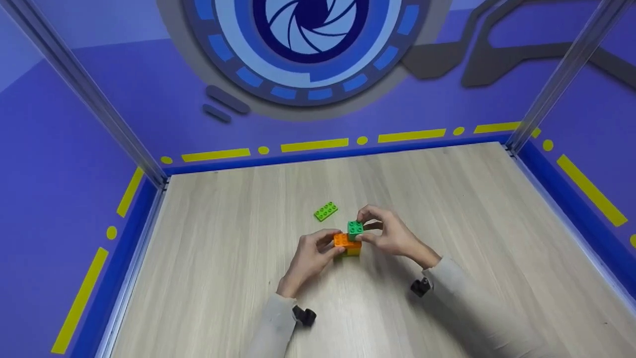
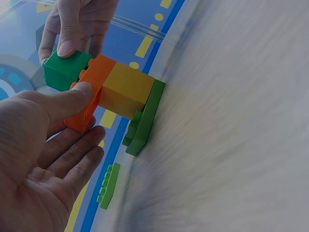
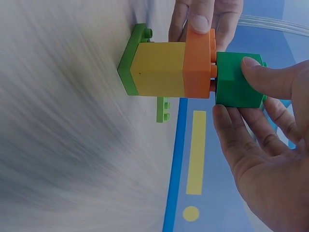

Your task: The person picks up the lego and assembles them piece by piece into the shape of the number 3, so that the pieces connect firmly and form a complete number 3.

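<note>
My right hand (image 1: 392, 234) pinches a green block (image 1: 355, 228) between thumb and fingers. The block sits over one end of an orange brick (image 1: 341, 240), and in the right wrist view orange studs (image 3: 213, 71) show in the gap between them. With thumb and fingers, my left hand (image 1: 309, 254) holds the other end of the orange brick, which overhangs to the left. Under it stands a yellow block (image 3: 159, 70), mounted on a flat green studded plate (image 2: 149, 118) at the tabletop. The left fingers partly hide the orange brick.
A loose lime-green studded plate (image 1: 326, 212) lies on the wooden table (image 1: 238, 278), just beyond the stack. Blue-purple printed panels (image 1: 124, 94) enclose the table at the back and both sides, with metal posts (image 1: 94, 99) at the corners.
</note>
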The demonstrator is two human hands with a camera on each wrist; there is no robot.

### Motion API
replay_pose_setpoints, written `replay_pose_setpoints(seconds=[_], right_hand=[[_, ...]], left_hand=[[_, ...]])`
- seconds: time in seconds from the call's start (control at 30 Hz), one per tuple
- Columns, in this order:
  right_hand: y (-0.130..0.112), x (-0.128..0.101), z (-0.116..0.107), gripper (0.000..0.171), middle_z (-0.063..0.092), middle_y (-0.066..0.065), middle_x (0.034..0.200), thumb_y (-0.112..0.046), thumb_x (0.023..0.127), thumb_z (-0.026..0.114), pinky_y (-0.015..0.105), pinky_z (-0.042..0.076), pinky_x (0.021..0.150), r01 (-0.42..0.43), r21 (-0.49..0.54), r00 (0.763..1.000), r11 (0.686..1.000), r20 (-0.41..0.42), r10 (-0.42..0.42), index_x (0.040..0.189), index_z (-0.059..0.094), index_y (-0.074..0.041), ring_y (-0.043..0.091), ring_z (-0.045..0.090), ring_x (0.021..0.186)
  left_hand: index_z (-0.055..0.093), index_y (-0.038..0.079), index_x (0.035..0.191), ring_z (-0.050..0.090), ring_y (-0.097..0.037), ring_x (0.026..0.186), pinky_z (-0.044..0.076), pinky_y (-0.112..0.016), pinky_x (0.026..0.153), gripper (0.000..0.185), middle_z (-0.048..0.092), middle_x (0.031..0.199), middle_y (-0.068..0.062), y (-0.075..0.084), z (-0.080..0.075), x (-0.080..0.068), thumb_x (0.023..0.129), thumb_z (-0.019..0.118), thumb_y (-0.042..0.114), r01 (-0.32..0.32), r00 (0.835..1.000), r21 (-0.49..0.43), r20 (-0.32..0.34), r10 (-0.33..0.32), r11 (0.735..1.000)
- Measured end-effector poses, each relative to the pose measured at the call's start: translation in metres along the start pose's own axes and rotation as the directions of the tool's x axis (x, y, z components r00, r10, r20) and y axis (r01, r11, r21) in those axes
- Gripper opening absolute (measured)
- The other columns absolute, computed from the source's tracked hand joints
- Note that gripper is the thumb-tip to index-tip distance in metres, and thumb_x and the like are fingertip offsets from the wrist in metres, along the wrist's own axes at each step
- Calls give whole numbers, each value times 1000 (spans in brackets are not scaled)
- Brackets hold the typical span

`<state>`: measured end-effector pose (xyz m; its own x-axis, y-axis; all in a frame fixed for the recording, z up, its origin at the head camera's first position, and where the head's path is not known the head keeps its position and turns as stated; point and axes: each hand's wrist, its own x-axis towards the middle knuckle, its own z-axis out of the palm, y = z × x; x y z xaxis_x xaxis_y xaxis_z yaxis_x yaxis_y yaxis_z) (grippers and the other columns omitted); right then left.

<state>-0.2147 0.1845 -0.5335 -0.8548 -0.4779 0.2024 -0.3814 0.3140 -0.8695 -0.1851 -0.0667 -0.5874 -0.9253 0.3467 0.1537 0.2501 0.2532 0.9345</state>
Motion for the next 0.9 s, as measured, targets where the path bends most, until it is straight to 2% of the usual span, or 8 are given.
replay_pose_setpoints(seconds=[0.17,0.57,0.9], right_hand=[[0,-1,0,28,69,10,110,0,91,83,50,61,99,14,4,1000,1000,2,-14,111,65,-8,29,69,109],[-1,-4,1,28,69,11,112,-2,91,84,45,61,100,9,10,1000,1000,16,-9,112,66,-7,28,69,109],[1,-5,2,28,70,11,112,0,91,83,46,61,100,11,3,1000,1000,13,-11,113,65,-6,28,69,109]], left_hand=[[69,3,138,68,-26,131,56,-37,107,43,71,138,-11,0,-1,0,98,79,14,-5,1000,18,-4,5,1000],[70,5,137,68,-26,131,56,-36,108,41,72,138,-10,0,0,1,98,79,14,7,1000,24,-11,-7,1000],[70,5,138,68,-25,132,56,-36,108,42,72,138,-9,1,0,0,98,79,15,24,1000,12,-7,-24,1000]])
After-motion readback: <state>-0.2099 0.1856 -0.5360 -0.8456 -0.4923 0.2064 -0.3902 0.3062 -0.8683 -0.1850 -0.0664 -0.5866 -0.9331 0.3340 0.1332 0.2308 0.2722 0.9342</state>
